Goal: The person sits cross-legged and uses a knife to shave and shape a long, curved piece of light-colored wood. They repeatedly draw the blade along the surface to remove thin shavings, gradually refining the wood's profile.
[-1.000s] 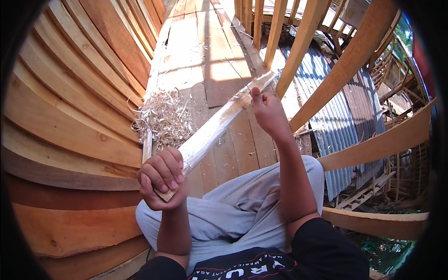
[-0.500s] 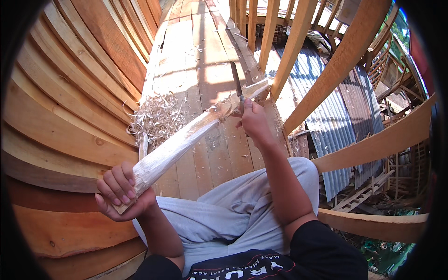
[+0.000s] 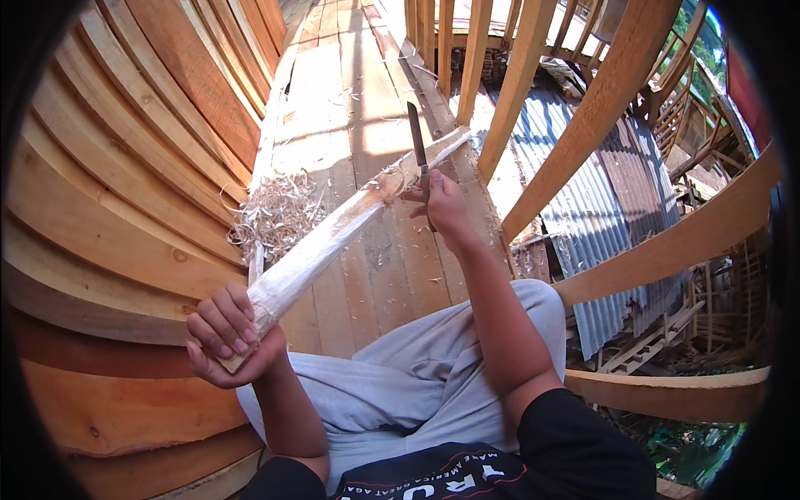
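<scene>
Where the head view looks down past the person's grey-trousered knees, the left hand (image 3: 227, 337) is clenched around the near end of a long pale wooden stick (image 3: 333, 237), fingers curled over the top and thumb beneath, so the very butt of the stick is hidden inside the fist. The stick slants up and away to the right across the plank floor (image 3: 350, 108), its far end lying over the edge of the boards near an upright timber post (image 3: 517, 92). The right hand (image 3: 442, 208) is closed on the handle of a knife (image 3: 417, 142); the handle is swallowed by the palm, and only the dark narrow blade shows, pointing up and away, with its base set against the stick about two-thirds along. Whether the edge bites into the wood is too small to tell. A heap of curled wood shavings (image 3: 275, 212) lies on the floor just left of the stick, beside the curved hull planks (image 3: 125, 192). Beyond the posts sits corrugated metal sheeting (image 3: 600, 208), partly cut off by the lens rim and blurred toward the edge.
</scene>
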Demonstrator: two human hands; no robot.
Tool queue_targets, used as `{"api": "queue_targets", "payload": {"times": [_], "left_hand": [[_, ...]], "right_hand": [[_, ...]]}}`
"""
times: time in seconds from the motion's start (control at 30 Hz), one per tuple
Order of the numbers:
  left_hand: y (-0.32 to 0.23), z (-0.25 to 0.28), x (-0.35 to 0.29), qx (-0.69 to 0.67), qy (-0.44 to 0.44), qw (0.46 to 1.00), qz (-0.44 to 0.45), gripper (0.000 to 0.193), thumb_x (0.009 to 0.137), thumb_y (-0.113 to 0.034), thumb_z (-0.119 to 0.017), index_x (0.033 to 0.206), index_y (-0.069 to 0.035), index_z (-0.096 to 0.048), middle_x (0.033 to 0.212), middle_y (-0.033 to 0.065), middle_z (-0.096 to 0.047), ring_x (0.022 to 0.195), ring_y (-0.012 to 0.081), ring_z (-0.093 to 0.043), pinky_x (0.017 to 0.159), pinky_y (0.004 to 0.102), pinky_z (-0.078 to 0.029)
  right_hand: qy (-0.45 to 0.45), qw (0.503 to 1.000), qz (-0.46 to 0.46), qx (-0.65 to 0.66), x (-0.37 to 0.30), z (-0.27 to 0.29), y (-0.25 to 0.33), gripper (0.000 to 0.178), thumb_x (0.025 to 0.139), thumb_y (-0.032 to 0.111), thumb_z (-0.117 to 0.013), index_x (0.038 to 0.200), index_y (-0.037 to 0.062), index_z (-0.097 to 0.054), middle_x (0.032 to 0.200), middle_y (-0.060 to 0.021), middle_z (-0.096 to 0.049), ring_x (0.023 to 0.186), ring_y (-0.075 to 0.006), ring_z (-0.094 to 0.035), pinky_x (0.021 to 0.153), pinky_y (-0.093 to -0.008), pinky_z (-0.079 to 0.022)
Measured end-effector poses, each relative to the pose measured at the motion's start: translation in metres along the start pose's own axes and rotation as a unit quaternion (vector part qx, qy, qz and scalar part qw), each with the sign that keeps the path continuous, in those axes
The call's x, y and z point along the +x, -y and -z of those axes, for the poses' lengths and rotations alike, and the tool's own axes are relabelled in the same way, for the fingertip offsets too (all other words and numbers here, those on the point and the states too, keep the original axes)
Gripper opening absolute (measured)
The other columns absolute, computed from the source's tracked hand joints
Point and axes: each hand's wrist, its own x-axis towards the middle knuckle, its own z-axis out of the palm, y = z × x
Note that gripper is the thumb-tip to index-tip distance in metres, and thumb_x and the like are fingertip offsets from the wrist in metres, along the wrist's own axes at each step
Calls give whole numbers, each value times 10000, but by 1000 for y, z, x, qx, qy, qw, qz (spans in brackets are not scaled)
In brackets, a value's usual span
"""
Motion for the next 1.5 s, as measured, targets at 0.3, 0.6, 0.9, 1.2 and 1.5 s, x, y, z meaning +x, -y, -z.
{"api": "queue_targets", "payload": {"times": [0.3,0.6,0.9,1.2,1.5], "left_hand": [[-3,4,1,-3,3,1000,-8,414,961,-358,-410,587,-189,-359,503,-46,-376,446,64,-368,566,238,-332],[8,1,-4,22,10,1000,-14,368,924,-297,-422,582,-199,-326,498,-53,-341,464,68,-318,561,234,-313],[9,10,3,23,-13,1000,-4,336,910,-262,-418,594,-197,-323,500,-56,-327,475,71,-304,559,237,-309],[7,9,2,20,-4,1000,7,335,912,-253,-427,596,-197,-331,504,-52,-334,476,71,-309,575,245,-316],[7,5,-1,7,18,1000,9,340,916,-250,-431,593,-196,-337,505,-51,-340,472,70,-320,568,245,-316]], "right_hand": [[42,998,-38,-15,1,1,1,423,1063,367,-319,1069,-17,-496,963,-142,-602,843,-239,-718,493,-268,-507],[-17,989,-45,-140,0,12,13,361,1055,359,-380,1075,50,-565,843,-32,-606,560,-102,-539,464,-235,-361],[56,966,24,-251,-29,-11,23,346,995,277,-481,933,-12,-662,720,-94,-614,719,-171,-588,700,-339,-456],[14,914,72,-400,-52,-42,51,444,961,397,-501,816,7,-654,729,-185,-649,732,-352,-643,690,-444,-479],[40,977,-24,-207,-31,-36,29,481,948,444,-549,659,59,-545,547,-22,-459,488,-132,-448,476,-324,-341]]}}
